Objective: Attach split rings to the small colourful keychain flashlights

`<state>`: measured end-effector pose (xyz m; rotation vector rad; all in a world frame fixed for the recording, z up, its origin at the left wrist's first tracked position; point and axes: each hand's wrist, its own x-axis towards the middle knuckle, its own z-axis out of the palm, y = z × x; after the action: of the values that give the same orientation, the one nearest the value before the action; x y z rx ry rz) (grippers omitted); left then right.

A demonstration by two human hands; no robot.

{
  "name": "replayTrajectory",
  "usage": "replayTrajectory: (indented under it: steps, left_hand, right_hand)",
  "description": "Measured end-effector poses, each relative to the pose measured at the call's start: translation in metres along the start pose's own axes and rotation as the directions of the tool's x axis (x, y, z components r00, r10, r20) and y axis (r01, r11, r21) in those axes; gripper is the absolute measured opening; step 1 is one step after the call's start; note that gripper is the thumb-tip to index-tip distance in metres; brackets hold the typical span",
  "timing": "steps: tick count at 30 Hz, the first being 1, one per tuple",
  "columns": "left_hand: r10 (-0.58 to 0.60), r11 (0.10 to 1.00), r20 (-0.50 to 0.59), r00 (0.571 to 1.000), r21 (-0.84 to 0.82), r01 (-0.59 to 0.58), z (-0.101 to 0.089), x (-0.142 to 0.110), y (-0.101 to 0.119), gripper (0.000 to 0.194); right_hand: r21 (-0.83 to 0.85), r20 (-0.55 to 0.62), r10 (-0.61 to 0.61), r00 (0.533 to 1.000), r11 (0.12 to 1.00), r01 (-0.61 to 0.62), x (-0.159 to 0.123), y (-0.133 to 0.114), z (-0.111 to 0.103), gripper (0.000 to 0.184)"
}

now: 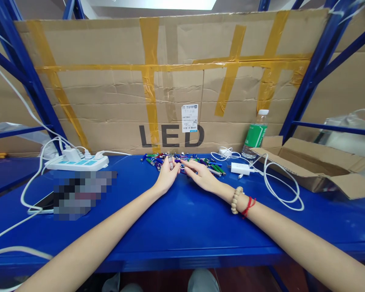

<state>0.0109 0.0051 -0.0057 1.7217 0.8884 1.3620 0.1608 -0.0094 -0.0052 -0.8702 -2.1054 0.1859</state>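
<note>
You looked to be handling the pile of small tubes with both hands, piece by piece; the next move seemed to call for a light fingertip grip. Your left hand pinched a slim pale piece between thumb and fingers. Your right hand had its fingers stretched toward the left; I cannot tell whether they held anything. The pile lay just beyond your hands and out to either side. Your forearms reached forward over the shelf, slanting inward until the fingertips nearly met.
</note>
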Motion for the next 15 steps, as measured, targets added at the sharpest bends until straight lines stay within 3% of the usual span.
replayTrajectory:
  steps: [5, 10, 15]
  left_hand:
    - [0.104, 0.953, -0.101, 0.989, 0.295, -0.07, -0.0017, -0.0017, 0.0011, 0.015]
    - [0.111, 0.879, -0.028, 0.993, 0.47, -0.085, -0.0016, -0.004, 0.0043, 0.011]
    - [0.156, 0.855, 0.067, 0.985, 0.491, -0.169, -0.0046, -0.0013, -0.0012, 0.009]
  right_hand:
    - [-0.031, 0.125, -0.021, 0.992, 0.999, 0.025, -0.0009, 0.001, -0.0006, 0.029]
    - [-0.041, 0.142, 0.046, 0.989, 0.998, -0.041, -0.0019, 0.0004, -0.0017, 0.025]
    - [-0.13, 0.135, 0.028, 0.99, 0.991, -0.01, -0.0036, -0.001, -0.0033, 0.027]
